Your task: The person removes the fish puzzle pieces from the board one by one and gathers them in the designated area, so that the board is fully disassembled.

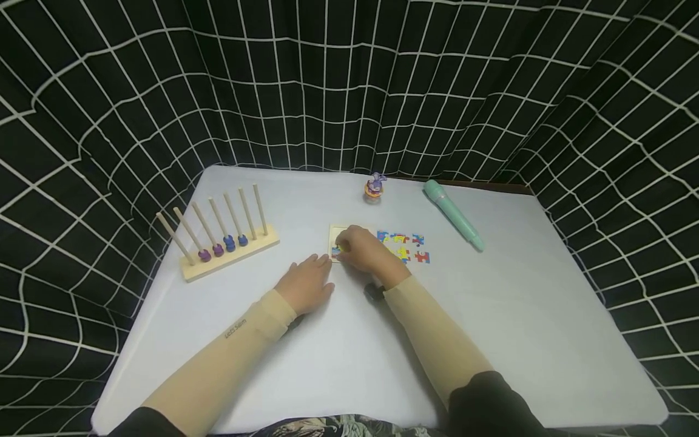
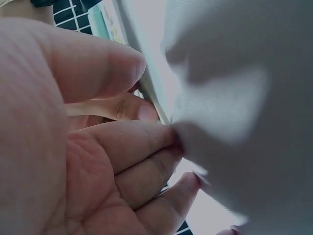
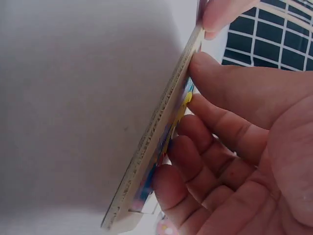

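A small wooden puzzle board (image 1: 334,234) lies on the white table, its printed inside (image 3: 171,132) bright with colour. My right hand (image 1: 361,250) is over the board, fingers bent down onto it. Between its thumb and index finger a yellow puzzle piece (image 3: 188,97) shows, pinched low against the board. The other fingertips touch the printed surface. My left hand (image 1: 307,283) rests palm down on the table, fingers loosely extended, fingertips (image 2: 168,134) right at the board's near left corner. Several loose puzzle pieces (image 1: 422,257) lie right of the board, partly behind the right hand.
To the left stands a wooden peg rack (image 1: 229,258) with purple and blue beads on some pegs. A small purple figurine (image 1: 374,187) stands near the back edge. A mint-green toy microphone (image 1: 454,215) lies at the back right. A dark gridded curtain (image 1: 349,91) surrounds the table.
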A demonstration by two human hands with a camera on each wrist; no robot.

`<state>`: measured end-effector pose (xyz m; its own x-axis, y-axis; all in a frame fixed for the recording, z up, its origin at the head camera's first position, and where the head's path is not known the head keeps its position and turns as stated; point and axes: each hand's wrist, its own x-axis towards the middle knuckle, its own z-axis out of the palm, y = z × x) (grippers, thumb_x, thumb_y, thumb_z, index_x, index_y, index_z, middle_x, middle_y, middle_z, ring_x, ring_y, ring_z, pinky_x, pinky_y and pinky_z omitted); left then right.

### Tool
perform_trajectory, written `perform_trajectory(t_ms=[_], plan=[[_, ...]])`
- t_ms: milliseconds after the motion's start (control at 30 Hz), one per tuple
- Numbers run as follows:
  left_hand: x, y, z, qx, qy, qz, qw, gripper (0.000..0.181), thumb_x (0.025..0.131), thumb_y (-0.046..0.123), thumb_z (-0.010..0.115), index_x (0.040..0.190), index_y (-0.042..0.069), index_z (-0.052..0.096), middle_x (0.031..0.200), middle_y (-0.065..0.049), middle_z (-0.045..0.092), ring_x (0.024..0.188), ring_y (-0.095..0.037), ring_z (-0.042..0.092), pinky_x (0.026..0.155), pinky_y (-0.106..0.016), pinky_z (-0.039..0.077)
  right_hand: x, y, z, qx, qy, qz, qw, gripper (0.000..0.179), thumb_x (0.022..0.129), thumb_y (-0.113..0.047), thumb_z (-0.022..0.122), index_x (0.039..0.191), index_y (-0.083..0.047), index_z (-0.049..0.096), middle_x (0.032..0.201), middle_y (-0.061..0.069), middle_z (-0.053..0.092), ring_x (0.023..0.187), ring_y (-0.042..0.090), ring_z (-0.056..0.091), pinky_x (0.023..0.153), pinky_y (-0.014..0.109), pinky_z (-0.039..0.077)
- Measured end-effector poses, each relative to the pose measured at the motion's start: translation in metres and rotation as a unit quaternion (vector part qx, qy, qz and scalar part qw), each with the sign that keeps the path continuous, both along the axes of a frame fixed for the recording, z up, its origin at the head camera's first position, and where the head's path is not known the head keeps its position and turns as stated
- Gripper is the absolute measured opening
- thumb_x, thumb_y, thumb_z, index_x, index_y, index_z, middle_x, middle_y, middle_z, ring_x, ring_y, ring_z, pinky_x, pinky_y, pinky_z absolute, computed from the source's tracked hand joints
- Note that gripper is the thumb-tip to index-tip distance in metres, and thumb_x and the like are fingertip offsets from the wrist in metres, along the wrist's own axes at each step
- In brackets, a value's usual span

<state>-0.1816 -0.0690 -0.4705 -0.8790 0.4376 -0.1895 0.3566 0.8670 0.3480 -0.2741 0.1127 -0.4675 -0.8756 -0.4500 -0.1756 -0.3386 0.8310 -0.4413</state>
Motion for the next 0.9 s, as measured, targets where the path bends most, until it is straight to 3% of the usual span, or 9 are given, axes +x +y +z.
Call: perform_trajectory(t_ms=[233, 400, 633, 733, 900], plan=[[-0.004, 0.002, 0.001, -0.009, -0.004, 0.003, 0.9999, 0.062, 0.113, 0.034, 0.055, 0.160, -0.005, 0.048, 0.171, -0.020, 0.045, 0.160, -0.043, 0.040, 0.122, -0.071, 0.041, -0.002, -0.005, 0.002, -0.001, -0.023, -0.022, 0.9995, 0.032, 0.098, -0.015, 0.082, 0.126, -0.005, 0.069, 0.117, 0.011, 0.069, 0.108, 0.026, 0.064, 0.104, 0.043, 0.057], [-0.004, 0.002, 0.003, -0.004, -0.008, 0.004, 1.0000, 0.062, 0.113, 0.035, 0.055, 0.161, -0.004, 0.048, 0.171, -0.020, 0.045, 0.161, -0.042, 0.040, 0.122, -0.072, 0.041, 0.002, -0.001, -0.002, -0.047, -0.020, -0.044, 0.9977, 0.029, 0.098, -0.014, 0.083, 0.120, -0.010, 0.064, 0.110, 0.009, 0.069, 0.101, 0.026, 0.065, 0.096, 0.043, 0.058], [-0.002, 0.000, 0.005, -0.001, -0.008, 0.006, 0.9999, 0.063, 0.114, 0.035, 0.055, 0.161, -0.005, 0.046, 0.171, -0.021, 0.044, 0.161, -0.043, 0.038, 0.121, -0.074, 0.039, 0.007, 0.007, -0.006, -0.106, 0.007, -0.056, 0.9928, 0.020, 0.105, -0.005, 0.067, 0.123, -0.013, 0.068, 0.110, 0.008, 0.071, 0.104, 0.026, 0.067, 0.099, 0.047, 0.058], [-0.002, 0.000, 0.004, -0.003, -0.010, 0.007, 0.9999, 0.063, 0.113, 0.035, 0.056, 0.161, -0.005, 0.047, 0.171, -0.021, 0.044, 0.161, -0.043, 0.038, 0.121, -0.075, 0.039, 0.008, 0.013, -0.002, -0.147, 0.005, -0.077, 0.9861, 0.018, 0.107, -0.006, 0.065, 0.121, -0.015, 0.069, 0.113, 0.007, 0.072, 0.107, 0.026, 0.067, 0.102, 0.048, 0.057], [-0.002, 0.001, 0.003, -0.006, -0.011, 0.008, 0.9999, 0.063, 0.114, 0.036, 0.055, 0.162, -0.004, 0.047, 0.171, -0.020, 0.044, 0.161, -0.043, 0.038, 0.122, -0.073, 0.039, 0.013, 0.041, 0.017, -0.216, 0.002, -0.149, 0.9649, 0.014, 0.107, -0.008, 0.065, 0.120, -0.013, 0.070, 0.113, 0.009, 0.072, 0.105, 0.028, 0.067, 0.096, 0.047, 0.058]])
